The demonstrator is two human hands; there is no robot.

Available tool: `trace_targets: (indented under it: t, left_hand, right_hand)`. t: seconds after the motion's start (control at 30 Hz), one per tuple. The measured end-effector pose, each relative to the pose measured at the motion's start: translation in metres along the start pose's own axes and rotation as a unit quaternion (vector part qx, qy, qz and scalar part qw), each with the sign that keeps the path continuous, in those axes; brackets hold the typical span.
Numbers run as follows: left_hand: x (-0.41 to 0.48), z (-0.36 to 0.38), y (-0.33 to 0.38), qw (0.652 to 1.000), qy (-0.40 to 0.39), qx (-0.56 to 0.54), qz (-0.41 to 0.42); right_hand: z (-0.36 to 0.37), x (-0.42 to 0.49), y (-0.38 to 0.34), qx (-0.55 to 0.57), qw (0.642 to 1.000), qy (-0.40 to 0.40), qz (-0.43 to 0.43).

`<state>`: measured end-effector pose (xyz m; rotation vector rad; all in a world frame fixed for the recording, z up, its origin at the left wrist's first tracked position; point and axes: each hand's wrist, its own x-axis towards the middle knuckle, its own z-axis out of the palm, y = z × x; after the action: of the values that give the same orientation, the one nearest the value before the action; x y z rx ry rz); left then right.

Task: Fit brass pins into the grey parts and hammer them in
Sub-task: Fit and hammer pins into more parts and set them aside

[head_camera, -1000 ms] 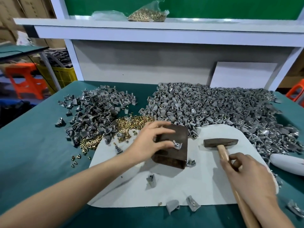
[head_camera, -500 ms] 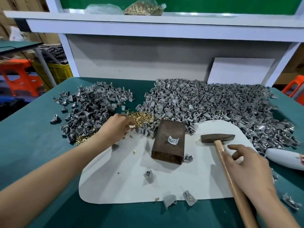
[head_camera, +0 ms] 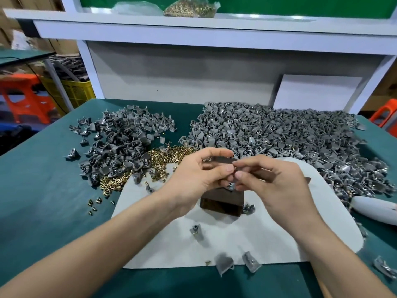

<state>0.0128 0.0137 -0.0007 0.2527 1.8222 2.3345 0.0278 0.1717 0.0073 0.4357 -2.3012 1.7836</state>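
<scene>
My left hand (head_camera: 197, 175) and my right hand (head_camera: 275, 181) meet fingertip to fingertip above a dark block (head_camera: 219, 206) on the white mat (head_camera: 236, 239). Both pinch at one spot. The brass pin between them is hidden by the fingertips. Just below the fingertips a small grey part (head_camera: 231, 186) sits on the block's top. Loose brass pins (head_camera: 169, 155) lie in a heap behind my left hand. The hammer lies on the mat behind my right hand, with only the tip of its head (head_camera: 308, 180) showing.
A big heap of grey parts (head_camera: 279, 134) fills the back right and a smaller heap (head_camera: 120, 143) the back left. Single grey parts (head_camera: 196, 230) dot the mat's front. A white oblong object (head_camera: 376, 209) lies at the right. A bag of pins (head_camera: 189, 7) sits on the shelf.
My left hand came back from the brass pin heap to the block. My right hand let go of the hammer handle and moved left to meet it.
</scene>
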Motion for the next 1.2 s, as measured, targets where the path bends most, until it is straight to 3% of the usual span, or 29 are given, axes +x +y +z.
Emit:
trace_targets:
  t: [0.2,0.27,0.33,0.43,0.6,0.73,0.93,1.2]
  left_hand:
    - [0.004,-0.003,-0.008,1.0,0.001,-0.001,0.008]
    - [0.005,-0.01,-0.012,0.985,0.051,0.145,0.072]
    - [0.006,-0.018,-0.019,0.929,0.083,0.343,0.107]
    - [0.005,-0.024,-0.036,0.889,0.031,0.454,0.054]
    - [0.014,-0.021,-0.045,0.897,0.055,0.426,0.1]
    - [0.017,-0.021,-0.056,0.928,0.064,0.346,0.127]
    - [0.013,-0.023,-0.066,0.968,0.082,0.22,0.088]
    - [0.013,-0.024,-0.065,0.966,0.047,0.197,0.16]
  right_hand:
    - [-0.008,0.01,0.005,0.019,0.999,-0.038,0.03]
    - [-0.012,0.016,0.01,-0.008,0.999,-0.019,0.046]
    - [-0.017,0.021,0.015,-0.043,0.996,-0.009,0.076]
    - [-0.012,0.025,0.023,-0.145,0.984,-0.057,0.087]
    - [-0.002,0.03,0.027,-0.276,0.957,-0.072,0.052]
    - [-0.002,0.027,0.028,-0.297,0.951,-0.077,0.031]
    - [-0.001,0.02,0.041,-0.185,0.977,-0.079,0.069]
    - [0.003,0.01,0.053,-0.083,0.992,-0.051,0.079]
